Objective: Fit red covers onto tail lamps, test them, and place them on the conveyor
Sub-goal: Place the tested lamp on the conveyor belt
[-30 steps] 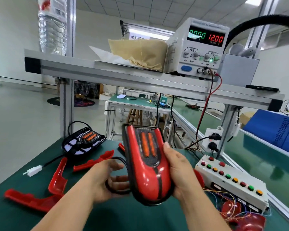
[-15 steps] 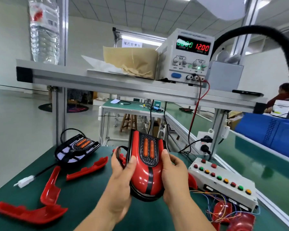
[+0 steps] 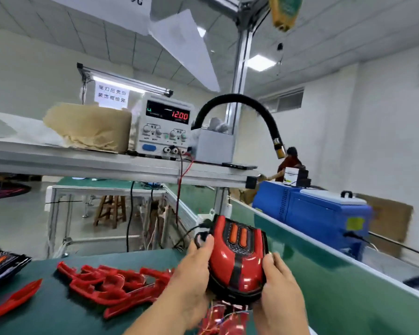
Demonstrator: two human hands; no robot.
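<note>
A tail lamp [image 3: 237,259] with a glossy red cover, a black centre stripe and two orange lenses is held upright between both hands, at the bench's right edge beside the green conveyor [image 3: 329,274]. My left hand [image 3: 191,274] grips its left side, thumb up along the edge near its black cable. My right hand [image 3: 279,286] grips its lower right side. A pile of loose red covers [image 3: 111,284] lies on the green bench to the left. Another uncovered black lamp [image 3: 0,264] sits at the far left edge.
A power supply [image 3: 165,124] reading 12.00 stands on the upper shelf, with red and black leads hanging down. A black flexible hose [image 3: 252,105] arches right of it. Blue machines [image 3: 312,213] stand beyond the conveyor, with a person behind. Red parts with wires [image 3: 223,317] lie under the lamp.
Both hands have carried the lamp to the right, toward the conveyor, and my view has swung right with it. The button box has dropped out of view.
</note>
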